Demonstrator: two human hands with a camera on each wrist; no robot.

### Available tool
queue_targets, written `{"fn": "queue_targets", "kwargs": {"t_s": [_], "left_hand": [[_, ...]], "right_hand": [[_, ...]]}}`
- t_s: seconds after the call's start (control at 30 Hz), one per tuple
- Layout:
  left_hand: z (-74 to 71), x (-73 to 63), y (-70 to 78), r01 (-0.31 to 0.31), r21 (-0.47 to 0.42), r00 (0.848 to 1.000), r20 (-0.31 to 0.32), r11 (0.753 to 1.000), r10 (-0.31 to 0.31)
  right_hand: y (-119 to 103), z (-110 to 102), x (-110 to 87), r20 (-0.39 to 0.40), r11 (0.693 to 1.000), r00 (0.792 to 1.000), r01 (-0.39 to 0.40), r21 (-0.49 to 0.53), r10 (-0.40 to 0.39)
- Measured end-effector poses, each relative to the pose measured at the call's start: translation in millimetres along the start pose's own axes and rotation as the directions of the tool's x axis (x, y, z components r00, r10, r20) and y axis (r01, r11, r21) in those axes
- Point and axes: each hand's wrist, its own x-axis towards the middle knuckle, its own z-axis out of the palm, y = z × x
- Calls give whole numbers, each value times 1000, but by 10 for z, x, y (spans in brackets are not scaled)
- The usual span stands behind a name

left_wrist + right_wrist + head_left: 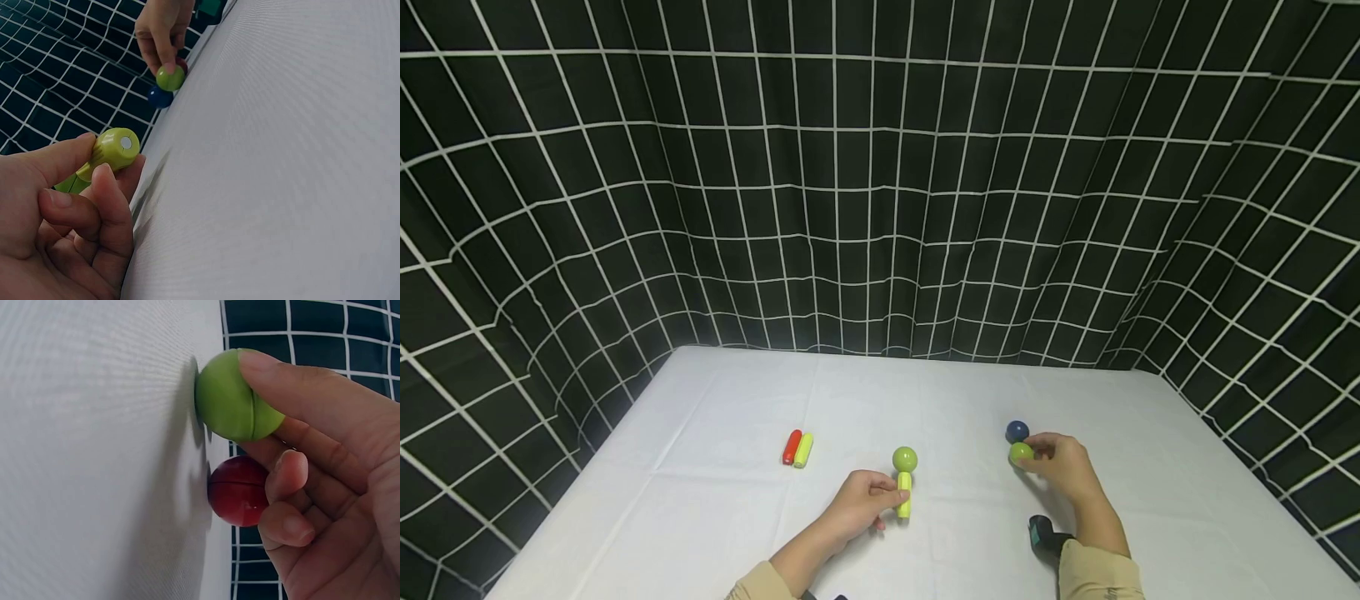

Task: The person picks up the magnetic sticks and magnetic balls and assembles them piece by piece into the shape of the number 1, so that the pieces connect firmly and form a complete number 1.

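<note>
My left hand pinches a yellow-green rod between thumb and fingers. A green ball sits at the rod's far end, in line with it. In the left wrist view the rod's near end shows a pale round disc. Farther right, my right hand holds a second green ball between thumb and fingers, close over the white cloth. A dark blue ball lies just beyond it. Beside the curled lower fingers, a red ball appears in the right wrist view; the hand hides it from the head view.
A red rod and another yellow-green rod lie side by side left of my left hand. White cloth covers the table. A black curtain with white grid lines stands behind and along both sides.
</note>
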Motion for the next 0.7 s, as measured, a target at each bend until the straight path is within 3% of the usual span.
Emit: {"fn": "queue_targets", "kwargs": {"t_s": [0.7], "left_hand": [[-1,3,-6,-1,-2,1000,4,1000,1]], "right_hand": [[8,4,-7,18,1000,999,28,-5,-27]]}}
